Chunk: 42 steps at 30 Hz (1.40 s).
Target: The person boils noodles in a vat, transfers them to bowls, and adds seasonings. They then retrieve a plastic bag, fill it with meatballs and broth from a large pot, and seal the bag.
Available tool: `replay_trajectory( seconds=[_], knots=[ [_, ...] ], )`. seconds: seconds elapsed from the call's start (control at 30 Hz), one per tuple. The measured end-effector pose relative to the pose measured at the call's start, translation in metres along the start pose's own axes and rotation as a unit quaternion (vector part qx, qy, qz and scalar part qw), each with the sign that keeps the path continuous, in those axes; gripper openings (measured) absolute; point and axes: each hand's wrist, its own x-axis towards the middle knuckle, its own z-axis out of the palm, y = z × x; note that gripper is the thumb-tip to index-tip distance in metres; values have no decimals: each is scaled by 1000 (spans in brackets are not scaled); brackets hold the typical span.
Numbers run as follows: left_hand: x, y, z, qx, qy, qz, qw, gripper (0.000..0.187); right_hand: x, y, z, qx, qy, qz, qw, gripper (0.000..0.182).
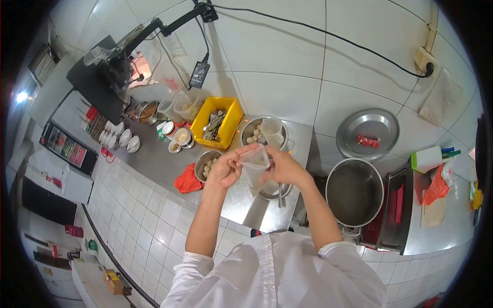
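A clear plastic bag (254,174) hangs mouth-up between my two hands over the steel table. My left hand (227,169) grips the bag's rim on the left, its index finger stretched along the mouth. On the other side, my right hand (287,168) is curled against the bag, with some fingertips hidden behind the film. Beneath them is a metal pot (290,190), partly covered, with a utensil handle (281,196) across its edge. Pale round balls (209,166) sit in a metal bowl beside my left hand. More balls (252,137) and a translucent plastic jug (272,131) are in a pot beyond my hands.
A yellow bin (237,115) of cutlery, condiment tubs (183,136) and a red cloth (188,179) are on the table. To the right are a large liquid-filled pot (354,192) and a round metal tray (387,149). A monitor arm (179,23) and cables hang overhead.
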Motion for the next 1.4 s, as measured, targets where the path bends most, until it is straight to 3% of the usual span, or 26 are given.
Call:
replay_trajectory(
  seconds=[0.03, 0.1, 0.13, 0.2, 0.3, 0.4, 0.43, 0.47, 0.53, 0.63, 0.7, 0.77, 0.83, 0.87, 0.93, 1.07, 1.13, 1.17, 1.23, 1.3, 1.33, 1.4],
  knots=[
    [2, 6, -17, 9, -52, -6, 999, 71, 3, -3, 2, 3, -8, -1, 1000, 38],
    [-10, 17, -1, 40, -20, 12, 999, 71, 22, -10, -4, -5, 26, -11, 1000, 20],
    [-15, 24, 5, 73, 8, 23, 997, 71, 28, -18, -3, -3, 19, -15, 1000, 20],
    [-23, 44, 3, 120, -25, 67, 990, 71, 39, -39, 0, 62, 12, -37, 997, 12],
    [-51, 63, 23, 375, 28, 206, 903, 65, 52, -66, 12, 55, -2, -79, 995, 15],
    [-80, 52, 49, 370, 123, 290, 874, 55, 64, -89, 21, 36, 2, -107, 994, 20],
    [-80, 53, 36, 482, 103, 314, 812, 45, 67, -98, 23, 36, 1, -108, 994, 20],
    [-83, 53, 36, 480, 104, 313, 813, 45, 69, -106, 27, 33, -3, -103, 994, 20],
    [-89, 56, 37, 703, 188, 247, 640, 23, 73, -110, 36, 25, -6, -96, 995, 20],
    [-102, 66, 26, 694, 208, 281, 630, 15, 83, -96, 42, -8, -40, -67, 997, 18],
    [-111, 61, 11, 689, 218, 290, 627, 16, 89, -72, 40, 25, -98, 26, 995, 23],
    [-127, 59, -10, 682, 240, 306, 619, 18, 100, -41, 21, -200, 113, 87, 969, 54],
    [-150, 62, -45, 670, 254, 314, 623, 17, 113, 8, 26, -431, 260, 172, 847, 86],
    [-164, 65, -65, 663, 263, 311, 629, 16, 121, 22, 30, -435, 271, 177, 840, 86],
    [-198, 73, -92, 655, 267, 326, 628, 14, 133, 47, 42, -398, 183, 347, 830, 96],
    [-265, 91, -138, 594, 320, 311, 669, 13, 146, 104, 50, -327, 297, 403, 802, 81],
    [-296, 97, -155, 548, 350, 305, 696, 14, 135, 122, 44, -270, 395, 285, 831, 61],
    [-311, 99, -168, 540, 361, 313, 693, 14, 126, 115, 39, -278, 399, 294, 823, 61],
    [-342, 100, -189, 533, 369, 314, 693, 14, 105, 82, 35, -177, 502, 223, 817, 47],
    [-367, 102, -203, 530, 435, 348, 640, 17, 63, 50, 46, -208, 512, 196, 810, 44],
    [-384, 105, -217, 530, 434, 345, 642, 17, 40, 43, 60, -237, 516, 163, 807, 41],
    [-418, 110, -251, 519, 479, 354, 613, 20, 7, 66, 100, -237, 499, 207, 808, 40]
  ],
)
